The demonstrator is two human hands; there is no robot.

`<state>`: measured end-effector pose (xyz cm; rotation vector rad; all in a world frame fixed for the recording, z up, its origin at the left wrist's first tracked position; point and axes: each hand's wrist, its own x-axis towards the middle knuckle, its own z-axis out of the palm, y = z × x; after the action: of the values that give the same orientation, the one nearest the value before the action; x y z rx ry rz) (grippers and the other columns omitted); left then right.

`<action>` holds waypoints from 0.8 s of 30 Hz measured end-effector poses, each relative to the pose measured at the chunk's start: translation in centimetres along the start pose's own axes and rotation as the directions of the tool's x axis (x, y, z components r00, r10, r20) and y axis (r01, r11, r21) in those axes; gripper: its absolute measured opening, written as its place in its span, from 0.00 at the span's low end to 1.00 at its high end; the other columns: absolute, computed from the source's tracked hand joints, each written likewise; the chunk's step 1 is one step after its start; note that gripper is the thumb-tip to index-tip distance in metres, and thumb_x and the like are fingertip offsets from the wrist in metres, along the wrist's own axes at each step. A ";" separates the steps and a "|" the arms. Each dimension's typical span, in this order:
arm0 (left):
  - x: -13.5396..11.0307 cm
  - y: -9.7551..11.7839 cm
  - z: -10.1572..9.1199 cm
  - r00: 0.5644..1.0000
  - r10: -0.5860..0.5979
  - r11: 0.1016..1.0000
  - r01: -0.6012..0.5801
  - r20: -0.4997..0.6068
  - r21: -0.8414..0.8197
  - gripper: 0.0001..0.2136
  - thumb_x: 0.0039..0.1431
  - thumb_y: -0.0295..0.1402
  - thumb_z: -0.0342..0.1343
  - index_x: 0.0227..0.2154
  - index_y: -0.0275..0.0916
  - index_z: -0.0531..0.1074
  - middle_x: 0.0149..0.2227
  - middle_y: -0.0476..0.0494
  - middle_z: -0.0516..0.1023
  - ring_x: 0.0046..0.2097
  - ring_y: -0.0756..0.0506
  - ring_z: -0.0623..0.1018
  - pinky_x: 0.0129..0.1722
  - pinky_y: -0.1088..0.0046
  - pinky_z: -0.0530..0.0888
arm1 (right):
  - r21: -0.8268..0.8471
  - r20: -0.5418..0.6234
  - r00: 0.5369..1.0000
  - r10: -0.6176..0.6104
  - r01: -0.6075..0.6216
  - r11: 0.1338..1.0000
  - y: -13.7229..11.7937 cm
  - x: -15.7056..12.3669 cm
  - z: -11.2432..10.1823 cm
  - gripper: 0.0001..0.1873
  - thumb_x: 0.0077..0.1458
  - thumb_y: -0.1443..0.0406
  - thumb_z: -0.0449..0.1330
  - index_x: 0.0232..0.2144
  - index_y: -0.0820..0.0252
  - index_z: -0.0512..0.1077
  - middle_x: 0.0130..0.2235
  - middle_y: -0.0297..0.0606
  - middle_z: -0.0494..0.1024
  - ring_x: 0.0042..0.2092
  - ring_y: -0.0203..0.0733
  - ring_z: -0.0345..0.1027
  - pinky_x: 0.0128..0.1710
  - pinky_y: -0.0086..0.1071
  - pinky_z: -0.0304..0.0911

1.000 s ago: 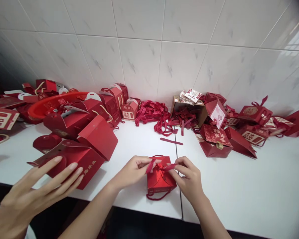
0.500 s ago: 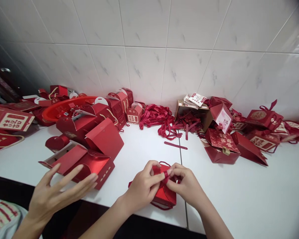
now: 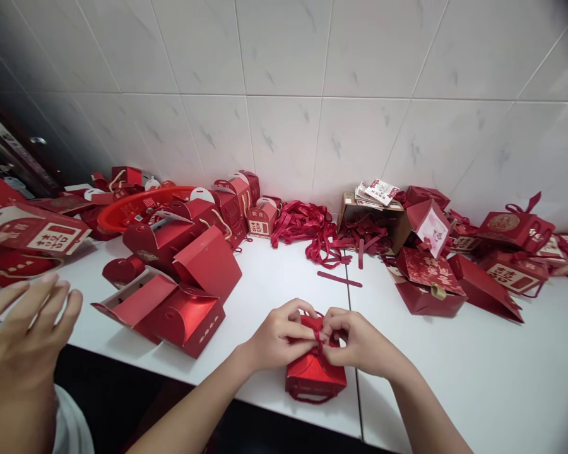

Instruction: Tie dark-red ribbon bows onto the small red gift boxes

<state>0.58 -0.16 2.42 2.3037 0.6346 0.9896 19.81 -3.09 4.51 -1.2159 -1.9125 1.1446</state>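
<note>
A small glossy red gift box (image 3: 315, 376) stands at the near edge of the white counter (image 3: 478, 378). A thin red ribbon (image 3: 319, 334) crosses its top. My left hand (image 3: 283, 338) and my right hand (image 3: 356, 343) meet over the box top, both pinched on the ribbon with fingertips touching. A red cord loop sticks out under the box at the front. The box top itself is mostly hidden by my fingers.
Another person's hand (image 3: 21, 328) hovers at the left, fingers spread, near an open red box (image 3: 170, 309). Piled red boxes and a red basin (image 3: 142, 205) fill the back left. Loose ribbons (image 3: 307, 227), a cardboard box (image 3: 369, 214) and more red boxes (image 3: 428, 277) lie at the back right.
My hands have closed together over the box top, drawing the ribbon ends into the middle. The other person's hand has pulled back left, away from the open box. The view shifted slightly.
</note>
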 end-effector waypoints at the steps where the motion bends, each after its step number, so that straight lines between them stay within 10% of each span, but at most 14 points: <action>1: -0.1 0.0 0.0 0.999 -0.010 1.000 0.010 -0.031 -0.006 0.08 0.53 0.26 0.54 0.28 0.38 0.79 0.41 0.40 0.73 0.24 0.55 0.65 0.25 0.75 0.68 | -0.015 -0.017 1.000 -0.015 0.015 1.000 0.0 -0.1 -0.1 0.07 0.42 0.74 0.57 0.21 0.59 0.70 0.29 0.33 0.69 0.30 0.36 0.63 0.29 0.28 0.60; 8: -1.0 1.0 -2.6 0.954 -0.300 0.951 0.301 -0.025 0.069 0.04 0.46 0.24 0.53 0.22 0.38 0.71 0.43 0.41 0.74 0.41 0.45 0.74 0.39 0.69 0.73 | -0.239 -0.138 0.990 -0.027 -0.007 0.971 0.5 -2.1 -1.3 0.06 0.44 0.72 0.57 0.22 0.57 0.65 0.35 0.35 0.68 0.36 0.40 0.65 0.37 0.34 0.63; 15: 0.1 0.7 -2.3 0.885 -0.442 0.851 0.465 0.148 -0.245 0.07 0.54 0.27 0.46 0.22 0.40 0.63 0.58 0.43 0.67 0.61 0.39 0.61 0.58 0.54 0.60 | -0.411 -0.306 0.938 -0.160 0.021 0.911 1.1 -2.6 0.1 0.07 0.48 0.72 0.56 0.24 0.57 0.62 0.46 0.41 0.66 0.53 0.50 0.57 0.52 0.51 0.54; 24: -0.3 0.2 -3.3 0.906 -0.390 0.896 0.332 0.165 0.295 0.12 0.62 0.33 0.45 0.25 0.40 0.67 0.59 0.46 0.66 0.63 0.35 0.51 0.56 0.45 0.51 | -0.506 -0.319 0.928 -0.193 0.005 0.862 1.5 -3.5 0.0 0.10 0.42 0.74 0.57 0.17 0.59 0.61 0.45 0.40 0.68 0.51 0.52 0.59 0.50 0.54 0.51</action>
<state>-2.09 0.51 4.32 2.3473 1.1068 0.4877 21.81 -6.00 3.03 -1.4492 -2.0051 0.3266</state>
